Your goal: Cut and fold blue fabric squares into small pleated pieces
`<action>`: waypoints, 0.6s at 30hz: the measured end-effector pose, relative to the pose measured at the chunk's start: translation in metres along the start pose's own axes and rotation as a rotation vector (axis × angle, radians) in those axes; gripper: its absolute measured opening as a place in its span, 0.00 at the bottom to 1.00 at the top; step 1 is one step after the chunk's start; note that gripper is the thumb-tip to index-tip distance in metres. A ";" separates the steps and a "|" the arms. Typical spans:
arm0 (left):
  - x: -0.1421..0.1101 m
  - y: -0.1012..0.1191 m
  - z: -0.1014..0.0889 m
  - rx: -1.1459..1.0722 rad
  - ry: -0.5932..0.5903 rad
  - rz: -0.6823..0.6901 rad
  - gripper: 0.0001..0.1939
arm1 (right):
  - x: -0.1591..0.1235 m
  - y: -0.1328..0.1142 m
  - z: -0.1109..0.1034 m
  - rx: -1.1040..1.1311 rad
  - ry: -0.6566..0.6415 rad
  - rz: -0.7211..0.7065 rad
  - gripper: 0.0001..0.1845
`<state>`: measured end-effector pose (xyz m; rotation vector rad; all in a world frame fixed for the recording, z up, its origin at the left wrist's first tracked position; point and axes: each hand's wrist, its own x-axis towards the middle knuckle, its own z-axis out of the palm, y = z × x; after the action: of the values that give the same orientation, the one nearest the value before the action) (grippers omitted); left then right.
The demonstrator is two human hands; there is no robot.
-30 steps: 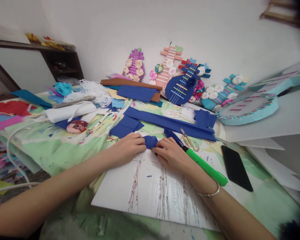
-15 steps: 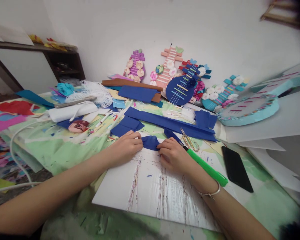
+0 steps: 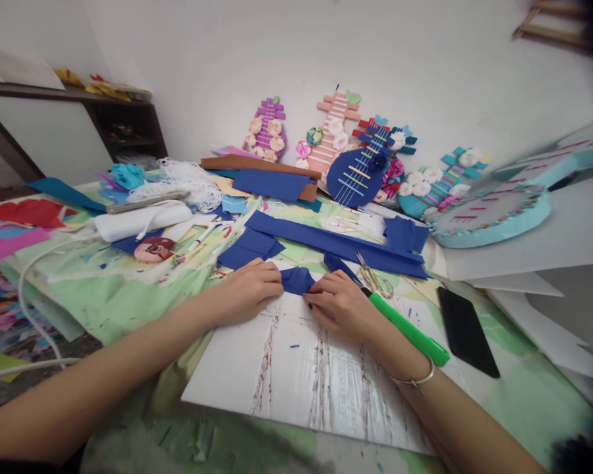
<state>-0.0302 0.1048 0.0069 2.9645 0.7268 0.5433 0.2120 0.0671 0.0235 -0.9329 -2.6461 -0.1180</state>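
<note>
A small piece of dark blue crepe paper (image 3: 297, 280) spans the gap between my two hands. My left hand (image 3: 257, 289) has its fingers closed on the left end, and my right hand (image 3: 338, 303) pinches the right end. Both rest over the far edge of a white board (image 3: 237, 372) streaked with dried glue. Beyond my fingers lie a folded blue paper sheet (image 3: 252, 249) and a long blue paper strip (image 3: 326, 242). Gold-handled scissors (image 3: 375, 276) and a green utility knife (image 3: 410, 329) sit close to my right hand and forearm.
A black phone (image 3: 467, 332) lies at the right, beside white sheets. Decorated paper lutes, one of them dark blue (image 3: 356, 174), lean against the wall. White string (image 3: 192, 184), markers and paper scraps crowd the left. A white cable (image 3: 22, 283) hangs off the left table edge.
My hands first spread slightly apart, showing more of the blue paper, and my right hand then edged back left. The camera view shifted a little.
</note>
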 end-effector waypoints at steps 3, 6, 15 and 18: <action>-0.001 -0.002 -0.001 -0.031 0.031 -0.023 0.12 | 0.000 0.001 0.003 0.018 0.027 0.005 0.10; -0.002 -0.004 -0.001 -0.036 0.081 -0.016 0.13 | 0.000 0.003 0.005 0.020 0.045 0.014 0.11; -0.005 -0.008 -0.002 -0.042 0.085 0.003 0.15 | -0.001 0.002 0.006 0.009 0.075 0.016 0.10; -0.004 -0.006 -0.004 -0.035 0.075 0.017 0.14 | 0.000 0.001 0.006 0.012 0.079 0.014 0.10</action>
<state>-0.0376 0.1082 0.0085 2.9353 0.6906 0.6642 0.2113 0.0691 0.0177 -0.9240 -2.5648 -0.1319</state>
